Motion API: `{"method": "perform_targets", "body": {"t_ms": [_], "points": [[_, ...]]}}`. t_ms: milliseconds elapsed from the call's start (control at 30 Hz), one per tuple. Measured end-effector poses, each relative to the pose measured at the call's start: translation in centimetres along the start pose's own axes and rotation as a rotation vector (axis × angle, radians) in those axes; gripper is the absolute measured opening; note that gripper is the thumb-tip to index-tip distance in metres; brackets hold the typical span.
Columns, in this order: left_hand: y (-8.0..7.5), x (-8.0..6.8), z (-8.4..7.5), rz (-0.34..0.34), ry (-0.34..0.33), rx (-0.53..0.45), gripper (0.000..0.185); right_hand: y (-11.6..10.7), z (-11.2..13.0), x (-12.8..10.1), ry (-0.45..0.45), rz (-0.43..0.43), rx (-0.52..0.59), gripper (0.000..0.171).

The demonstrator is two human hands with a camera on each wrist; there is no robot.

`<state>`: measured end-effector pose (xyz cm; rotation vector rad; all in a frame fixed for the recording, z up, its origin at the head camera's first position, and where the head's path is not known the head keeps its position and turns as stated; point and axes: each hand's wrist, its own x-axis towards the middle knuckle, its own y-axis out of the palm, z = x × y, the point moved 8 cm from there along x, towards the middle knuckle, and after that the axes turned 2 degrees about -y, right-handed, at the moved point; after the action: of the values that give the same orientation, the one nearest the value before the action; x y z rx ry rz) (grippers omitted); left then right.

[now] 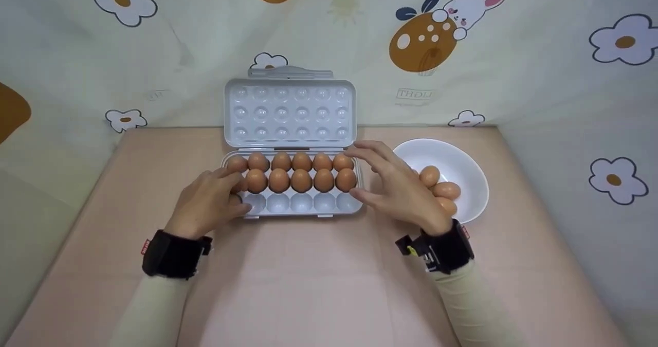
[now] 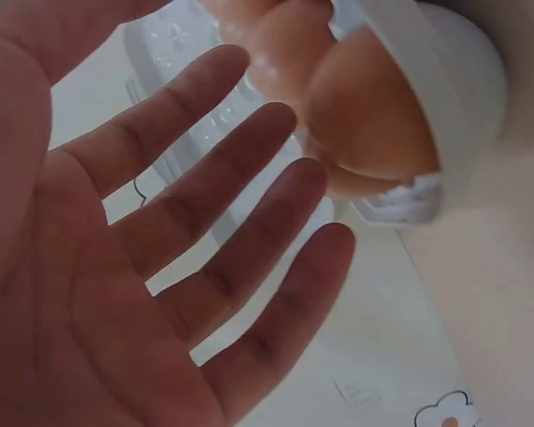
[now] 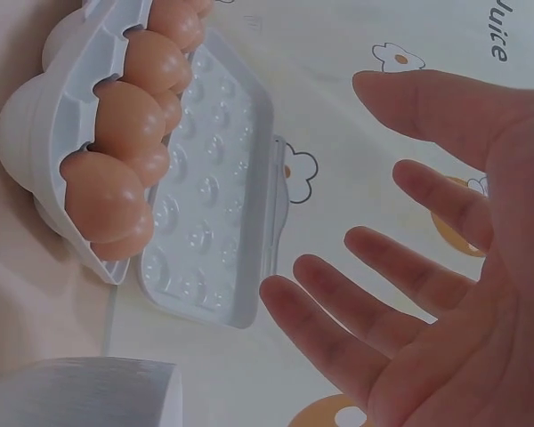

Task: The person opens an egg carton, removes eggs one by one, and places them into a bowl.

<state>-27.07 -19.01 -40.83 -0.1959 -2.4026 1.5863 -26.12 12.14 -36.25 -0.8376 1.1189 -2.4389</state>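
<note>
Egg carton (image 1: 290, 215): stands on the pink cloth (image 1: 288, 285), lid (image 1: 290, 103) raised from its back edge.
Brown eggs (image 1: 302, 180): six fill the carton's back row; five show in the middle row, its left end hidden.
Front wells (image 1: 302, 202): five are bare; a front-left egg (image 1: 235, 199) peeks out at the carton's left end.
Left hand (image 1: 205, 200): beside the carton's left end, fingers straight and parted, holding nothing; whether a fingertip touches the front-left egg I cannot tell.
Right hand (image 1: 396, 185): off the carton's right end, thumb and fingers spread wide, grip empty.
White bowl (image 1: 475, 198): right of the carton, with loose eggs (image 1: 446, 190) inside, some behind the right hand.
Egg risk: a hasty inward sweep of either hand could, I judge, knock an end egg and crack it.
Carton risk: an uneven push at one end might slide or tip it.
Left wrist view: shows the palm and straight fingers; the head view gives mostly the hand's back.
Right wrist view: shows the carton's rounded underside and "Juice" lettering (image 3: 501, 34), but only the bowl's outside; the head view alone shows its eggs.
</note>
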Motion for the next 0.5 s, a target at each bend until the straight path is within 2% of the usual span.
{"method": "perform_targets", "body": {"t_ms": [200,333,500], "points": [[0.61,-0.05,1.02,0.025,-0.081,-0.019,0.009,0.09,-0.10,-0.10,0.013,0.004,0.010,0.070],[0.62,-0.02,1.22,-0.003,-0.116,-0.043,0.008,-0.02,-0.13,-0.24,0.013,0.000,0.014,0.071],[0.50,-0.14,1.24,-0.077,-0.126,-0.040,0.005,-0.02,-0.02,-0.11,-0.003,0.002,0.004,0.069]]}}
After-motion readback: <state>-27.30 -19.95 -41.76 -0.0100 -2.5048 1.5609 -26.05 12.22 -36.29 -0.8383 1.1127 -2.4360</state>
